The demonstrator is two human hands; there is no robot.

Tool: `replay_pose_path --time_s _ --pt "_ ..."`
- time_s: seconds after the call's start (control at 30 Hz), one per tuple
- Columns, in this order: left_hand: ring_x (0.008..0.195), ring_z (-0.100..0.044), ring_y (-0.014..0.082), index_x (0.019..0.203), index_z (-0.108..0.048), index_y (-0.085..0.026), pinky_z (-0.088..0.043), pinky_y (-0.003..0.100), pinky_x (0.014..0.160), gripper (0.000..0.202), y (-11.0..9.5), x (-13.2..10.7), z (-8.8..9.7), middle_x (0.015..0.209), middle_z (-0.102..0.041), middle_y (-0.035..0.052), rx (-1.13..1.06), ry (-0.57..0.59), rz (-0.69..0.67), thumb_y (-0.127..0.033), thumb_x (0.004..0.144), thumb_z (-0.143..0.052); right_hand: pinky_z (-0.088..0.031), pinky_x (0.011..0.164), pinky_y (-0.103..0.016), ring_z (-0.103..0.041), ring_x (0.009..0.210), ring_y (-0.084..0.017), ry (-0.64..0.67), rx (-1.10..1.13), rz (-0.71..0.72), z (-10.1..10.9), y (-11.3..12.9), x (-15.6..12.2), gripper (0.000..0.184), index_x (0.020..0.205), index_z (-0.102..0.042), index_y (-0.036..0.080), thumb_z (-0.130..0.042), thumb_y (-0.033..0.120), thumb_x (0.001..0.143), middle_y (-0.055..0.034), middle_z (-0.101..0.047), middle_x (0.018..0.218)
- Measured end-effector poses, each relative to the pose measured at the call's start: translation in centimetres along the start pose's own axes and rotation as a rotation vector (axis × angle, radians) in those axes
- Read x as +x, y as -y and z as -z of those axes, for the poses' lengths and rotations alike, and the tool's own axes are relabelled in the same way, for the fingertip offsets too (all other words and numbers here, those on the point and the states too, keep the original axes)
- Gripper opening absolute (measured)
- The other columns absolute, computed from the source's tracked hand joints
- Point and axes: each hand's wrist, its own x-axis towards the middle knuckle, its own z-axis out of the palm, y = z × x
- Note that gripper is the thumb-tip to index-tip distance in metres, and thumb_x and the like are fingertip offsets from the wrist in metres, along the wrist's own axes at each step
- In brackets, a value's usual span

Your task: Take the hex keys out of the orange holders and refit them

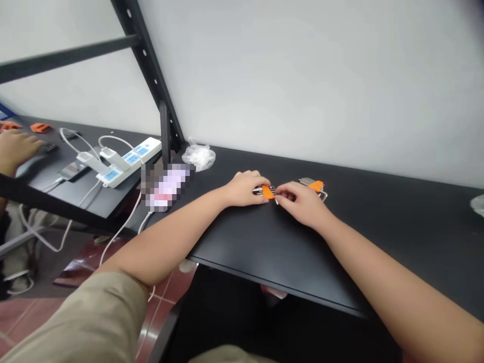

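Note:
Over the black table, my left hand (247, 189) is closed around a hex key set with an orange holder (268, 192); its metal keys stick out to both sides. My right hand (302, 200) is closed in a pinch at the right end of that holder, where a short metal key end (277, 201) shows by the fingertips. Part of the grip is hidden by my fingers. Just behind my right hand lies a second hex key set (316, 186), also in an orange holder, resting on the table and not held.
A crumpled clear plastic bag (198, 156) lies near the wall. Left of my forearm is a blurred-out phone (170, 187) on a white cable. On the neighbouring table are a white power strip (130, 162), another phone (71, 170) and another person's hand (18, 146). A metal frame post (149, 65) rises between.

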Motion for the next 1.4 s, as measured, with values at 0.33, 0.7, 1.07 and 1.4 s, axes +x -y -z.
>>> replay_pose_path --time_s 0.33,0.7,1.07,1.4 --pt "0.111 -0.057 0.0284 0.111 -0.068 -0.026 -0.042 0.045 0.098 0.036 -1.2 0.3 -0.1 0.113 -0.065 0.0070 -0.002 -0.049 0.134 -0.052 0.087 -0.068 -0.050 0.069 -0.034 -0.060 0.073 -0.018 0.004 0.067 -0.006 0.5 0.1 0.7 0.016 0.100 -0.070 0.022 -0.058 0.022 0.090 -0.0022 -0.068 0.086" --pt "0.113 -0.057 0.0267 0.114 -0.069 -0.030 -0.038 0.045 0.102 0.037 -0.2 0.6 0.1 0.119 -0.065 0.0039 -0.122 -0.003 0.118 -0.050 0.083 -0.075 -0.055 0.078 -0.035 -0.060 0.083 -0.018 0.162 0.081 0.191 1.5 0.7 0.7 0.033 0.115 -0.066 0.024 -0.058 0.008 0.087 -0.0061 -0.061 0.102" --pt "0.109 -0.058 0.0252 0.112 -0.067 -0.029 -0.039 0.044 0.104 0.032 -0.2 0.5 0.2 0.113 -0.065 0.0037 -0.109 -0.015 0.106 -0.042 0.084 -0.073 -0.053 0.081 -0.037 -0.063 0.089 -0.021 0.166 -0.130 0.237 1.9 1.4 1.0 0.019 0.105 -0.069 0.024 -0.054 0.017 0.098 -0.0066 -0.066 0.098" --pt "0.104 -0.059 0.0244 0.110 -0.066 -0.028 -0.040 0.044 0.100 0.030 -0.1 0.8 0.3 0.109 -0.067 0.0030 -0.119 0.001 0.111 -0.038 0.083 -0.074 -0.048 0.071 -0.035 -0.058 0.078 -0.020 0.101 -0.106 0.113 1.2 0.9 1.0 0.010 0.088 -0.061 0.022 -0.056 0.016 0.094 -0.0049 -0.062 0.088"
